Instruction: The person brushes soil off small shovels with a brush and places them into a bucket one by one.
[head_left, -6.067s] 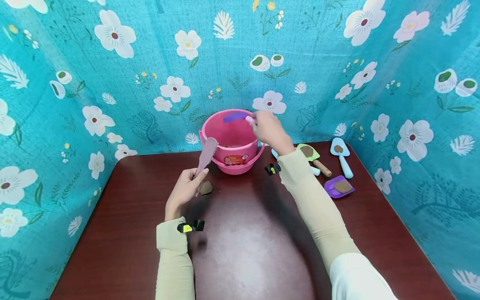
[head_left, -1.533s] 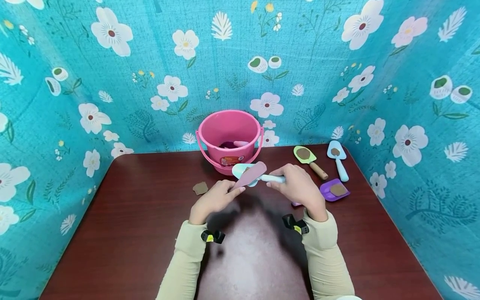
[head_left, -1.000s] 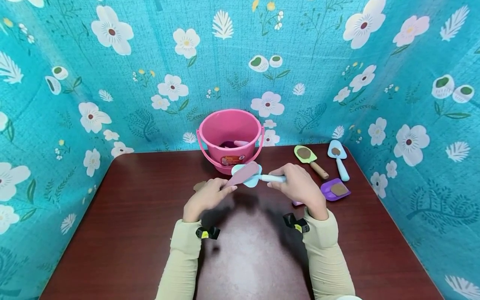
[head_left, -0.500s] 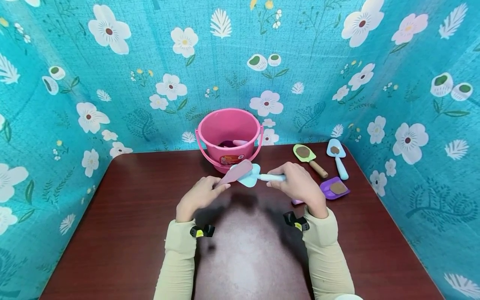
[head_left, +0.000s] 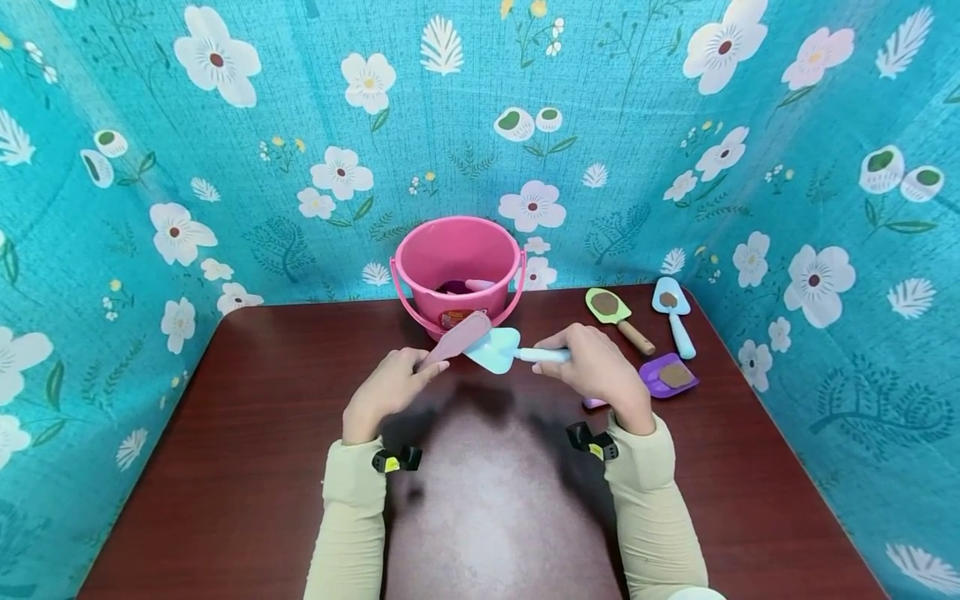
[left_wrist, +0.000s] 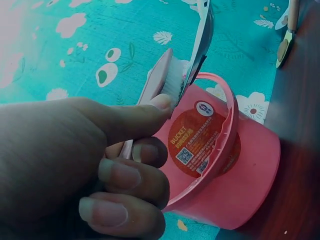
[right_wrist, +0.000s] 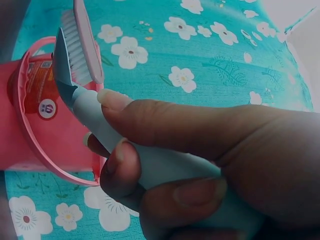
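Observation:
My left hand (head_left: pixel 386 392) holds a pink brush (head_left: pixel 459 335) by its handle, thumb on top. In the left wrist view its white bristles (left_wrist: pixel 175 75) face a trowel's blade. My right hand (head_left: pixel 596 367) grips the handle of that light blue toy trowel (head_left: pixel 497 350), its blade pointing left. The brush head overlaps the blade's left end, and in the right wrist view the bristles (right_wrist: pixel 75 50) meet or nearly meet the blade. Both tools are held above the table, before a pink bucket (head_left: pixel 457 262). A pink handle (head_left: pixel 480 285) and something dark purple show inside the bucket.
On the table's right lie a green shovel (head_left: pixel 602 302) with a wooden handle, a light blue trowel (head_left: pixel 678 333) and a purple scoop (head_left: pixel 660 387), each with a brown patch. A pinkish handle end (head_left: pixel 594 403) shows by my right hand. Floral cloth (head_left: pixel 375 150) hangs behind.
A purple shovel, earlier in my right hand over the bucket, is gone from it; that hand now grips the trowel. My left hand has drawn the brush leftward along the blade, where a brown patch showed.

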